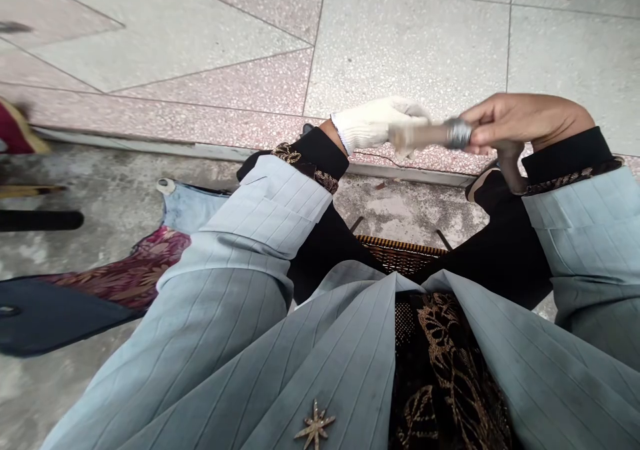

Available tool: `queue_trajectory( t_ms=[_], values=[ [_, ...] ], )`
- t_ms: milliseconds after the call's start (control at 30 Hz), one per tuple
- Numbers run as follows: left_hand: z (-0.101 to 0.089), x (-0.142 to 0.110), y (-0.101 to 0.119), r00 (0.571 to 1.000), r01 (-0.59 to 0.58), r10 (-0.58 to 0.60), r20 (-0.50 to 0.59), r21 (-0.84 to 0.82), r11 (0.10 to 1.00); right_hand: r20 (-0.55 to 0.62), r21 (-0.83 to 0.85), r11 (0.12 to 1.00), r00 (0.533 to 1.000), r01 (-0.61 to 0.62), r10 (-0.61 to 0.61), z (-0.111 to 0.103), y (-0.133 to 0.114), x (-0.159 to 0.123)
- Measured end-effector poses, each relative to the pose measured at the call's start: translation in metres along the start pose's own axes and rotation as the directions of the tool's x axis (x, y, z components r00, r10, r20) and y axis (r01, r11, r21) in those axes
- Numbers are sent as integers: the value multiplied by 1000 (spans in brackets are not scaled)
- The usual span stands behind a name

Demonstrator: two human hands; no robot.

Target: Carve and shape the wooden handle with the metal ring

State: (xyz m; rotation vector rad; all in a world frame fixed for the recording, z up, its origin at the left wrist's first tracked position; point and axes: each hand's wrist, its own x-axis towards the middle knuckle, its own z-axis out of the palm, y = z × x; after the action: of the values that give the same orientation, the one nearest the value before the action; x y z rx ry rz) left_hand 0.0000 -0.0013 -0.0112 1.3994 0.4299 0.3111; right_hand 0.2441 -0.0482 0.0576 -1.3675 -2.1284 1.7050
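A short wooden handle (425, 135), blurred by motion, is held level between my two hands above the edge of the tiled step. A silver-grey band (457, 133) is wrapped around its right end. My left hand (385, 127), in a white knitted glove, is closed around the handle's left end. My right hand (525, 120) is bare, its fingers closed around the banded end. Whatever continues inside or beyond the right hand is hidden. Just below that hand shows a dull brown shape (510, 167), which I cannot make out clearly.
Pink and grey speckled tiles (400, 50) end at a low step edge (200, 153) with rough concrete below. A woven seat (400, 253) shows between my legs. Patchwork fabric (150, 263) lies at left, near a black rod (40, 221) and a red-yellow item (20, 130).
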Motion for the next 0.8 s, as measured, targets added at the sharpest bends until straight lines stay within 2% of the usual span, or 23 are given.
queue_trajectory(
  t_ms=[67, 133, 200, 367, 433, 533, 633, 667, 733, 800],
  values=[
    [1, 0, 1, 996, -75, 73, -55, -26, 997, -95, 194, 977, 993, 89, -72, 0, 1, 0],
    [1, 0, 1, 988, -94, 92, -121, -13, 995, -254, 289, 943, 963, 165, -91, 0, 6, 6],
    [3, 1, 0, 979, -96, 96, -178, 9, 995, -344, 337, 921, 936, 196, -73, 1, 11, 13],
    [11, 3, -1, 976, -85, 91, -197, 38, 996, -486, 381, 898, 874, 220, -7, -2, 22, 21],
    [15, 3, 0, 977, -48, 60, -206, 63, 997, -514, 317, 929, 858, 191, -1, -4, 25, 20],
    [19, 3, 3, 982, -11, 29, -189, 96, 995, -595, 168, 980, 804, 110, 11, -6, 27, 20],
    [18, 3, 6, 988, -8, 31, -153, 152, 988, -646, -35, 992, 761, -120, 69, -7, 26, 23],
    [17, 2, 7, 989, -12, 38, -145, 181, 983, -638, -126, 969, 765, -212, 85, -8, 25, 24],
    [14, 2, 7, 988, -19, 58, -141, 263, 965, -581, -320, 881, 806, -349, 108, -8, 25, 26],
    [11, 3, 5, 987, 13, 43, -153, 345, 939, -454, -477, 796, 880, -372, 139, -7, 27, 28]
  ],
)
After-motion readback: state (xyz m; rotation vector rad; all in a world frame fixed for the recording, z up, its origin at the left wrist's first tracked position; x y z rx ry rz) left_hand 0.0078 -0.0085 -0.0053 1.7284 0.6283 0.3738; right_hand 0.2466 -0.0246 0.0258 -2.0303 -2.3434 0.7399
